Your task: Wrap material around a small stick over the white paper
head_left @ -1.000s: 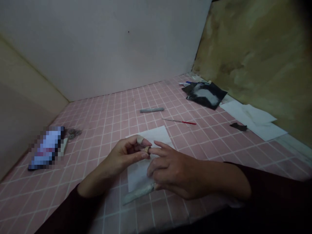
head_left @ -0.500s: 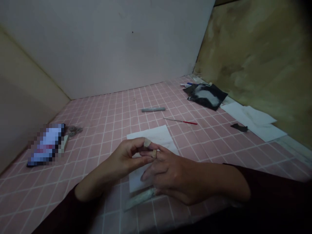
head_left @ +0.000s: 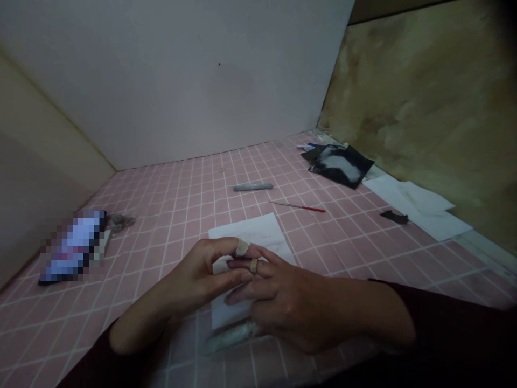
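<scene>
My left hand (head_left: 204, 272) and my right hand (head_left: 283, 296) meet above a white sheet of paper (head_left: 248, 245) on the pink tiled surface. The left thumb and fingers pinch a small tan ring (head_left: 253, 265) that sits round a finger of my right hand. A pale wrap (head_left: 241, 247) covers the tip of my left thumb. My right hand's fingers are curled loosely, and a pale grey stick (head_left: 230, 337) pokes out from under it toward the near edge.
A grey bar (head_left: 252, 187) and a thin red-handled tool (head_left: 299, 206) lie beyond the paper. At the far right are a black-and-white pouch (head_left: 338, 163), white sheets (head_left: 420, 207) and a small dark scrap (head_left: 393, 217). A blurred object (head_left: 72, 245) lies at left beside small metal bits (head_left: 119, 220).
The tan ring has slid from the fingertip further down my right hand's finger, pushed by my left fingers. Both hands dropped slightly toward me.
</scene>
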A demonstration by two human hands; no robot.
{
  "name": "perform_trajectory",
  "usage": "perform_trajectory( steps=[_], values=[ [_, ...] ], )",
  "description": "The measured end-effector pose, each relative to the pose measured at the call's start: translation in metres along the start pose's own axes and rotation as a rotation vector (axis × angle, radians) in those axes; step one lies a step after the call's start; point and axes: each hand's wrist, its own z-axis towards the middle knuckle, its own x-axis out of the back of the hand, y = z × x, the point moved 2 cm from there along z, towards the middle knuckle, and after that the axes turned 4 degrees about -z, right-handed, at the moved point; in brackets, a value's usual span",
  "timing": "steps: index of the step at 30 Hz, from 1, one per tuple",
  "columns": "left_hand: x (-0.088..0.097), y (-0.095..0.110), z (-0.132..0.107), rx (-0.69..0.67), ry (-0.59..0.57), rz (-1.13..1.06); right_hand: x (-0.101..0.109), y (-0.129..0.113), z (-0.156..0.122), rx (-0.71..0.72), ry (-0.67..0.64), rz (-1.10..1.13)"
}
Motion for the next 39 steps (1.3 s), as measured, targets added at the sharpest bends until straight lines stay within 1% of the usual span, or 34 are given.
perform_trajectory(
  steps=[2,5,11,14,18,21,24,33,39],
  values=[
    [-0.001,0.000,0.001,0.013,-0.026,-0.014,-0.001,0.000,-0.001,0.007,-0.017,-0.013],
    [-0.004,-0.002,0.002,0.069,-0.021,-0.086,-0.002,-0.001,-0.002,0.021,-0.033,0.004],
    [-0.009,-0.012,0.002,0.179,-0.022,-0.387,-0.001,-0.002,-0.002,0.026,-0.060,0.091],
    [-0.010,-0.015,0.002,0.219,-0.035,-0.462,0.002,-0.003,0.000,0.020,-0.043,0.095],
    [-0.011,-0.013,0.003,0.222,-0.042,-0.389,0.005,-0.005,0.003,0.026,-0.023,0.113],
    [-0.011,-0.009,0.003,0.191,0.000,-0.309,0.005,-0.004,0.004,0.019,-0.022,0.108],
    [-0.012,-0.008,0.003,0.165,0.028,-0.264,0.005,-0.001,0.004,0.026,0.007,0.108],
    [-0.011,-0.014,0.000,0.159,0.023,-0.259,0.003,0.003,0.003,-0.018,0.081,0.187],
    [-0.010,-0.013,0.001,0.093,0.034,-0.234,0.011,0.003,0.006,-0.028,0.083,0.258]
  ],
)
